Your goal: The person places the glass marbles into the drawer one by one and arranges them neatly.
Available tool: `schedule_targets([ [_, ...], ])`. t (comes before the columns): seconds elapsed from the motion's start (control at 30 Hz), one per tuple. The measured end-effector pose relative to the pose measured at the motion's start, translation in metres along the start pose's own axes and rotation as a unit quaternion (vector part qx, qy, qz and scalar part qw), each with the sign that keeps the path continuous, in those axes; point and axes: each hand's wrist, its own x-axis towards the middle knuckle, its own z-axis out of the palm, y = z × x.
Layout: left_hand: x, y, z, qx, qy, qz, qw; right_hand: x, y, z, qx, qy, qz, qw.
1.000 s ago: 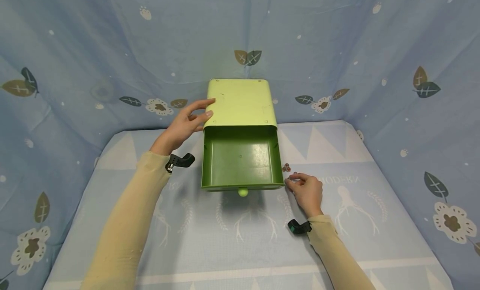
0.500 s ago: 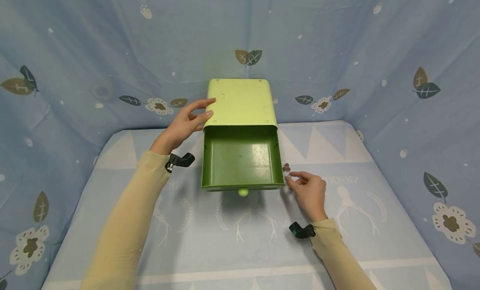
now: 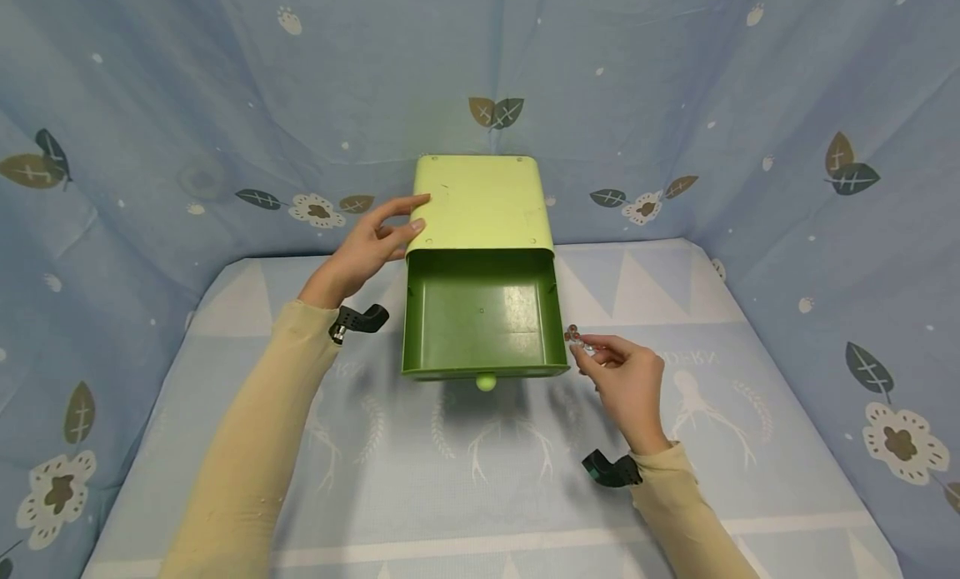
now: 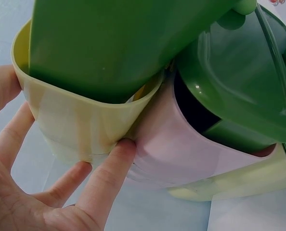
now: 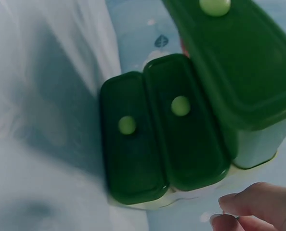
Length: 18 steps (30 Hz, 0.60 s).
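In the head view a drawer cabinet (image 3: 480, 200) with a yellow-green shell has its top green drawer (image 3: 482, 316) pulled out. The drawer's inside looks bare. My left hand (image 3: 360, 250) rests its spread fingers over the shell's left edge; the left wrist view shows fingertips (image 4: 121, 147) against the yellow casing (image 4: 68, 120). Right of the drawer, my right hand (image 3: 626, 379) pinches a small shiny piece (image 3: 588, 347) between thumb and fingertips; its kind cannot be told. Several small reddish-brown beads (image 3: 572, 334) lie beside the drawer, close to those fingertips.
Two lower green drawers (image 5: 133, 159) with light green knobs (image 5: 180, 106) sit shut below, and a pink casing (image 4: 181, 149) shows beneath the yellow one. The patterned table cloth (image 3: 420, 496) spreads around. A blue curtain (image 3: 360, 79) stands behind and at both sides.
My right wrist has shifted right and its fingertips slightly up towards the beads; the shiny piece now shows between them. My left hand and the drawer stay where they were.
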Motion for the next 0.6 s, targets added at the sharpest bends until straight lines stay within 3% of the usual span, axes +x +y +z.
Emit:
schedule_targets([
  [0.6, -0.002, 0.001, 0.0, 0.006, 0.001, -0.008, 0.9999, -0.007, -0.038, -0.021, 0.047, 0.02, -0.043, 0.9978],
])
